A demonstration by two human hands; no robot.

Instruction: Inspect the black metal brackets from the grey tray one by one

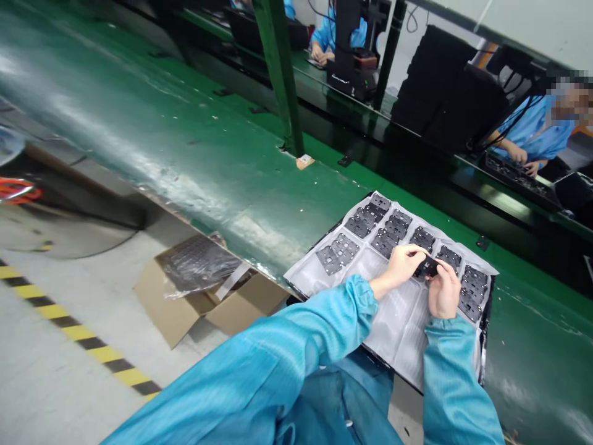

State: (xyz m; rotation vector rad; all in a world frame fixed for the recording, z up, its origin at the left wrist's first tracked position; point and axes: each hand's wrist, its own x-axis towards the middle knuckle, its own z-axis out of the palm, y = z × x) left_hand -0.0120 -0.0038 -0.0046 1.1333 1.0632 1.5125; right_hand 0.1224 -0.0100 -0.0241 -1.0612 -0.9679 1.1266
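Observation:
Between the fingertips of my left hand (pixel 405 262) and my right hand (pixel 443 290) is a small flat black part (pixel 428 266), gripped from both sides. Both hands hover over a tray (pixel 395 312) lined with whitish translucent sheet. Rows of similar dark flat parts with small holes lie in its far half, such as the group of black parts (pixel 391 233) left of my hands and another group of parts (pixel 473 290) at the right. A greyer pair of parts (pixel 337 253) lies nearer the left edge. My hands hide some of the middle parts.
The tray rests on a long green workbench (pixel 222 161), overhanging its near edge. A green post (pixel 280 80) rises behind. Below stands an open cardboard box (pixel 171 296) holding plastic-wrapped material. Across the bench, a person in blue (pixel 537 133) handles a dark tray of parts.

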